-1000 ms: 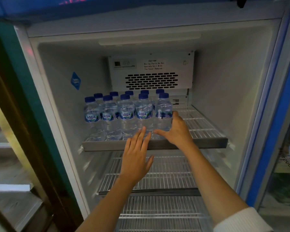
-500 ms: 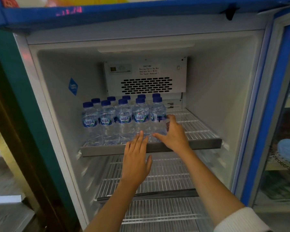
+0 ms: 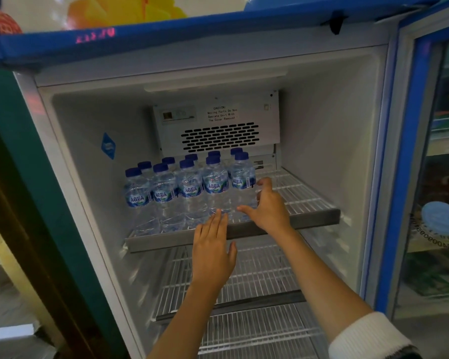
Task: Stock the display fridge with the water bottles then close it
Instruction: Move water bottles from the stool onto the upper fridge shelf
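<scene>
Head view, near to far: two bare forearms are seen reaching into the open display fridge [image 3: 335, 141]. Left hand [image 3: 213, 252] is held flat, fingers straight and together, grip holding nothing, fingertips at the front lip of the top shelf [image 3: 311, 218], just below the front row. Right hand [image 3: 268, 206] is spread wide, thumb out, fingers at the side of the rightmost front bottle [image 3: 241, 182]; no closed grip is seen, more a nudge or steadying contact. Water bottles [image 3: 187, 193] are stood upright in two rows on the shelf's left part; right part and lower wire shelves are bare.

Handling, as judged: small full PET bottles, light-ish each, thin walls that dent if squeezed, smooth and maybe slick. Best taken at the labelled waist or by the cap; wire rungs make bases tippy, so rows are better pushed low and square. Door not shut yet.
</scene>
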Demonstrator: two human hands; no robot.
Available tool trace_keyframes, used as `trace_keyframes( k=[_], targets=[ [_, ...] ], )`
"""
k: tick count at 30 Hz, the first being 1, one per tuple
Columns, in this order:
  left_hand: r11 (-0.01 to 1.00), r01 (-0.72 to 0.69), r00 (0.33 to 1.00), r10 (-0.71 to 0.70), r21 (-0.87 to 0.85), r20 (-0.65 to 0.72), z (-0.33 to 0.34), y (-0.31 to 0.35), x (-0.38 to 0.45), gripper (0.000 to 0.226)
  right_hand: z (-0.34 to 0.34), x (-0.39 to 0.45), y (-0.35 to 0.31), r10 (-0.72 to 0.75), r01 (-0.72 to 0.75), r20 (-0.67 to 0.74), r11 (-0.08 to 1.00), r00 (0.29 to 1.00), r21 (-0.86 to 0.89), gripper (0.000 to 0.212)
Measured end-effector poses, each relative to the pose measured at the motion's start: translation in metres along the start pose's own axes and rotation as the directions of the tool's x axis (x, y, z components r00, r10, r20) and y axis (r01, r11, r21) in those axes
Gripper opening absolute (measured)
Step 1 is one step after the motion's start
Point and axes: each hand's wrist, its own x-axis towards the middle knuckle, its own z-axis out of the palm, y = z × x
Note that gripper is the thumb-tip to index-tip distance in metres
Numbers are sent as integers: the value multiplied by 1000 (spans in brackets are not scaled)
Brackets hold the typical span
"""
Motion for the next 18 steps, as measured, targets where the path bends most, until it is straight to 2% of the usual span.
trace_keyframes(
  k=[11,18],
  targets=[
    [1000,18,1000,-18,-3,7,0,2,-1,74,-4,10,6,-13,9,176,1000,984,22,62],
    [1000,21,999,-21,6,44,-2,2,-2,76,-4,8,8,-34,36,168,999,985,-7,60]
  ],
)
